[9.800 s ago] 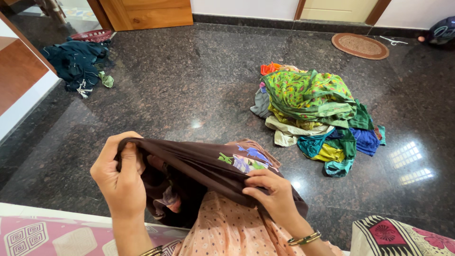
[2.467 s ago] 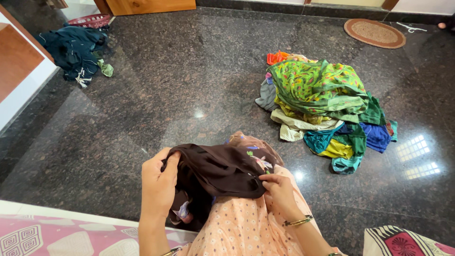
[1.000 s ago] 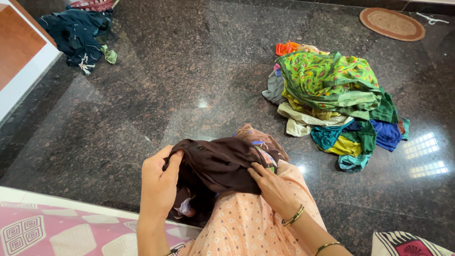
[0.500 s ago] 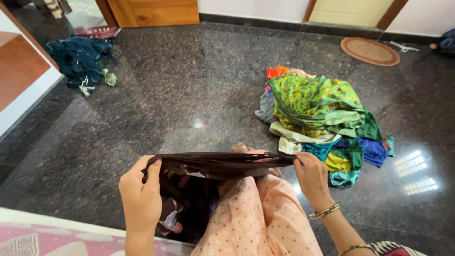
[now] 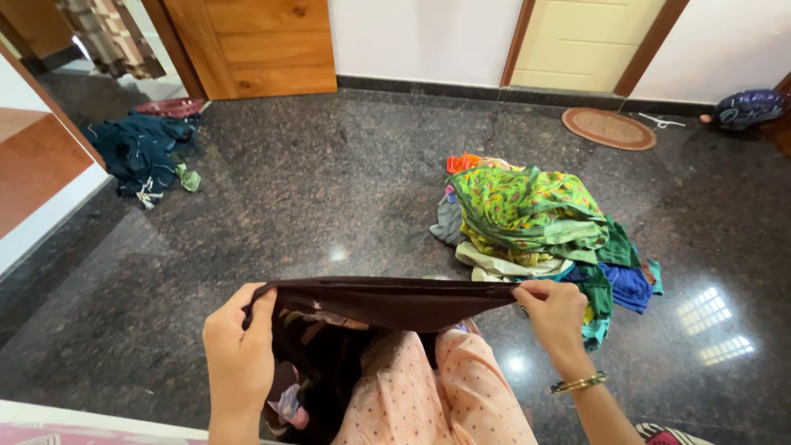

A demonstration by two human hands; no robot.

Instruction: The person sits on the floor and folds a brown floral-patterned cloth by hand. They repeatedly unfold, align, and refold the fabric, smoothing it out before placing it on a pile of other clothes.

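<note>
- Head view: against half a second back, the dark brown garment [image 5: 387,301] is pulled a little wider and flatter, and the camera has tipped up, bringing the doors into sight.
- Its stretched top edge runs side to side, long axis level, ends pointing toward each hand; the rest hangs over the peach dotted lap [image 5: 428,387].
- The left hand [image 5: 241,354] has its fingers clamped on the left end.
- The right hand [image 5: 554,311] pinches the right end, just beside the colourful clothes pile [image 5: 535,214] on the dark stone floor [image 5: 329,189].
</note>
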